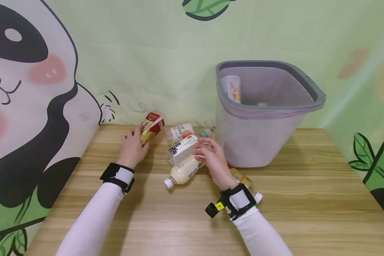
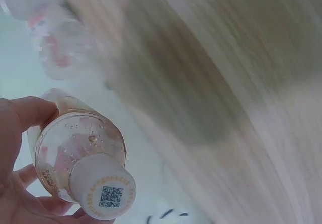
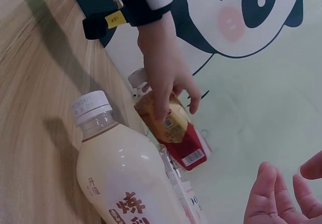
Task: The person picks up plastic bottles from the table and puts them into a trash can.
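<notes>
My left hand (image 1: pixel 132 148) grips a square-sided bottle with a red and gold label (image 1: pixel 153 124), raised over the left side of the table. In the left wrist view, the clear shoulder and white cap of this bottle (image 2: pixel 103 186) show, with a code printed on the cap. My right hand (image 1: pixel 212 158), fingers loosely bent and holding nothing, is over several bottles. Under and beside its fingers are a cream-coloured bottle with a white cap (image 1: pixel 180 172) and a clear bottle with a white label (image 1: pixel 182 148). Another gold-labelled bottle (image 1: pixel 241 177) lies partly hidden behind my right wrist.
A grey bin (image 1: pixel 249 138) stands at the back right, with a white container (image 1: pixel 233 87) visible inside it. Behind the pile, a clear bottle with a white and orange label (image 1: pixel 180 131) lies near the printed backdrop (image 1: pixel 153 71). The wooden table (image 1: pixel 166 224) extends toward me.
</notes>
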Demonstrator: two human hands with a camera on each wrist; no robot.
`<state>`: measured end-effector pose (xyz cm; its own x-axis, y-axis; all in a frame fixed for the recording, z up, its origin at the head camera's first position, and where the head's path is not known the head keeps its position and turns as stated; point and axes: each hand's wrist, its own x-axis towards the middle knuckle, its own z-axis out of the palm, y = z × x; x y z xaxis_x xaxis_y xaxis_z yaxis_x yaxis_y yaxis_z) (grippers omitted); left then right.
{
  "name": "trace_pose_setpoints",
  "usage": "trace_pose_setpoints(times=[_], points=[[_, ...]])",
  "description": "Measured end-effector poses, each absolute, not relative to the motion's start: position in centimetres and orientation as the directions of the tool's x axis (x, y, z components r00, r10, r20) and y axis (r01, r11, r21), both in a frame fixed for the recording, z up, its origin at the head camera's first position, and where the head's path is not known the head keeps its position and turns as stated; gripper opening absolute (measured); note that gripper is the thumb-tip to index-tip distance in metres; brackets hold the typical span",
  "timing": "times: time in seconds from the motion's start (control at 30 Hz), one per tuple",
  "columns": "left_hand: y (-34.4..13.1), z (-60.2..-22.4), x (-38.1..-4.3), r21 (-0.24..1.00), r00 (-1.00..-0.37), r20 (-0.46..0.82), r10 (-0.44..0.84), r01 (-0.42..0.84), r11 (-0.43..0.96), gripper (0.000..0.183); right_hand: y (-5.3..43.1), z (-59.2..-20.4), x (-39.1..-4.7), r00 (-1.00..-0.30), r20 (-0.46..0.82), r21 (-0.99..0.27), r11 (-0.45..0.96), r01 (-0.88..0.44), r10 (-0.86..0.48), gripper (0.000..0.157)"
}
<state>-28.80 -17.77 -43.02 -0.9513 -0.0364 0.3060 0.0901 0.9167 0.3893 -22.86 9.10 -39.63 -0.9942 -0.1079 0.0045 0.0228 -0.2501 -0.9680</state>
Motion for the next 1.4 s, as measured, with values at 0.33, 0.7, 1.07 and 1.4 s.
trace_pose_setpoints(times=[0.33,0.7,1.07,1.4], points=[[-14.8,-41.2,-25.8,0.473,-0.897,0.442,-0.026,0.208,0.856,0.073,9.1,-39.4,-22.3,-0.992,0.075,-0.975,-0.215,-0.052,-0.102,0.035],[-11.0,-39.2,-22.9,0.652,-0.842,0.539,-0.017,0.404,0.641,0.072,9.2,-39.2,-21.9,-0.976,0.193,-0.978,-0.101,-0.182,-0.103,0.037],[-7.2,-35.9,-18.3,0.882,-0.935,0.354,0.035,0.346,0.319,0.065,9.4,-39.2,-21.8,-0.945,0.296,-0.955,-0.017,-0.296,-0.137,0.046],[-5.8,-35.7,-17.0,0.908,-0.95,0.303,0.072,0.311,0.28,0.068,9.6,-39.1,-21.5,-0.937,0.297,-0.955,-0.035,-0.296,-0.184,0.058]])
